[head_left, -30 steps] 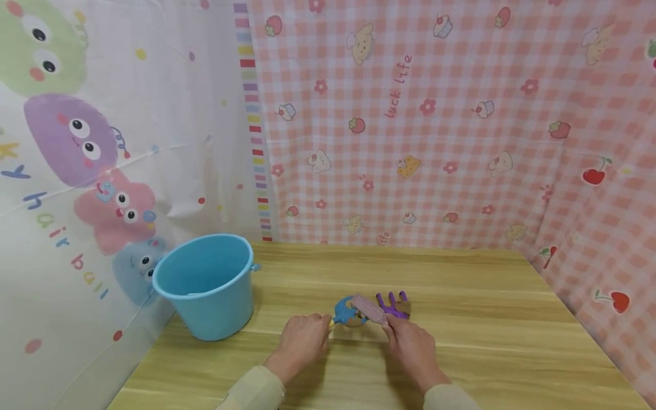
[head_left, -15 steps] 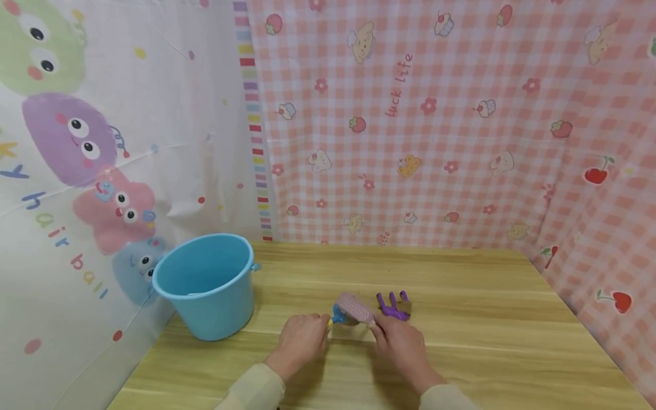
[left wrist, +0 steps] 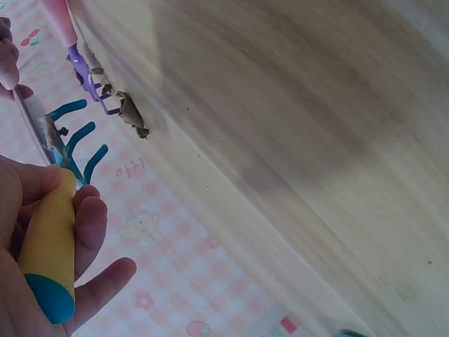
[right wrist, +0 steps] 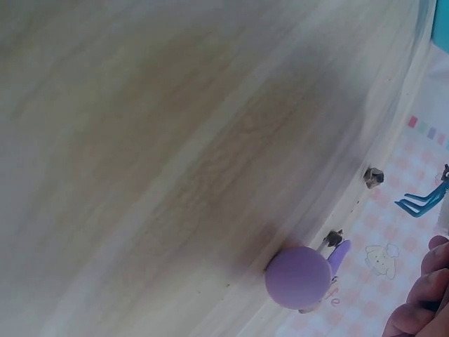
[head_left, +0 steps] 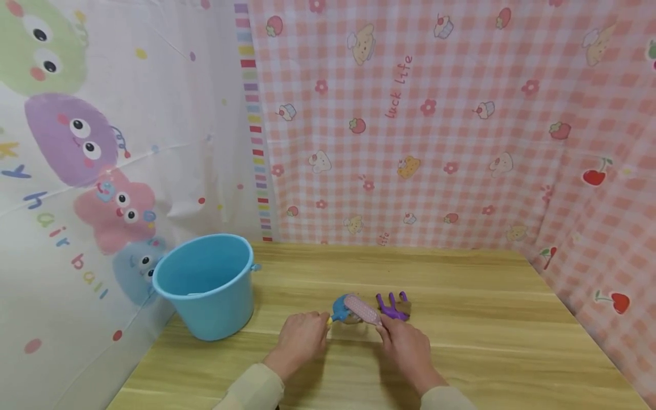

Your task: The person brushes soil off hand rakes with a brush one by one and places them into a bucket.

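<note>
My left hand (head_left: pixel 302 339) grips the yellow handle (left wrist: pixel 49 232) of a small hand rake with blue tines (left wrist: pixel 91 158). In my right hand (head_left: pixel 407 344) is a pale pink brush (head_left: pixel 361 308) with a textured head, which lies across the blue rake head (head_left: pixel 341 307) in the head view. A brown dry leaf bit (left wrist: pixel 52 132) shows among the blue tines. Just beyond the right hand, a purple rake (head_left: pixel 393 307) lies on the table with a brown dry leaf (head_left: pixel 404 308) at its tines. Its pink handle (left wrist: pixel 59 21) shows in the left wrist view.
A light blue bucket (head_left: pixel 217 313) stands on the left of the wooden table (head_left: pixel 487 330). Small dry scraps (right wrist: pixel 374 177) lie on the tabletop in the right wrist view. Patterned cloth (head_left: pixel 461 142) hangs behind and at both sides.
The right hand has drawn the brush left across the blue rake head, then partly back to the right. The left hand and its rake have barely moved.
</note>
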Tool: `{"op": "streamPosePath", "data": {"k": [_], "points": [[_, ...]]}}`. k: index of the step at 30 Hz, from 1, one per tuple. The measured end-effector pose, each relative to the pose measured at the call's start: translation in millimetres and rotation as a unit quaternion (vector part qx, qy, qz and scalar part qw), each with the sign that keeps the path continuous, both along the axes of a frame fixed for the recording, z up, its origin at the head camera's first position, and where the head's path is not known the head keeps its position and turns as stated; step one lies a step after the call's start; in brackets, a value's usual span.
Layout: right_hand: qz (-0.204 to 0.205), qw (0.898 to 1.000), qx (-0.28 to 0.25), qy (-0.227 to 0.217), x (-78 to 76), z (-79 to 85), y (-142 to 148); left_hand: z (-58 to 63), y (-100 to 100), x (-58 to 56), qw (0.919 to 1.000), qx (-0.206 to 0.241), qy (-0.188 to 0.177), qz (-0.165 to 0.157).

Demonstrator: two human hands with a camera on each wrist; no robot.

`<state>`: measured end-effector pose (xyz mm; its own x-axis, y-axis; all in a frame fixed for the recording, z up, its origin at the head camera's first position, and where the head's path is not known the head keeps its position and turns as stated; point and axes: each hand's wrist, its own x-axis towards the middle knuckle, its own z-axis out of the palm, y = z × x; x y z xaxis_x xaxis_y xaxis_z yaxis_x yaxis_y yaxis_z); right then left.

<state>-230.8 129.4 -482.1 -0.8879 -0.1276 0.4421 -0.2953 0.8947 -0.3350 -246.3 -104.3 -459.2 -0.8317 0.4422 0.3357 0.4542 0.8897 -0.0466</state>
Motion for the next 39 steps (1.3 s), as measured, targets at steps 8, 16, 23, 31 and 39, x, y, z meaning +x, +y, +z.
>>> {"op": "streamPosePath", "data": {"k": [8, 16, 23, 31, 39], "points": [[-0.014, 1.0, 0.002, -0.007, -0.3, -3.8, 1.7, 0.7, -0.2, 0.7, 1.0, 0.0, -0.004, -0.002], [-0.021, 1.0, -0.002, -0.005, -1.5, -6.2, 3.6, 0.6, 0.3, 2.8, 0.9998, 0.011, 0.007, -0.012], [-0.032, 0.999, -0.004, -0.015, -1.8, -7.0, 5.4, 0.2, 0.7, 4.3, 0.9997, 0.011, 0.017, -0.012], [-0.05, 0.998, -0.019, -0.022, -2.0, -4.0, 14.6, 0.8, -1.3, 2.4, 0.9996, 0.024, -0.012, 0.006], [0.003, 0.999, -0.033, 0.032, 5.5, 5.6, -7.0, 3.2, -0.5, -1.9, 0.9993, 0.027, -0.025, 0.012]]}}
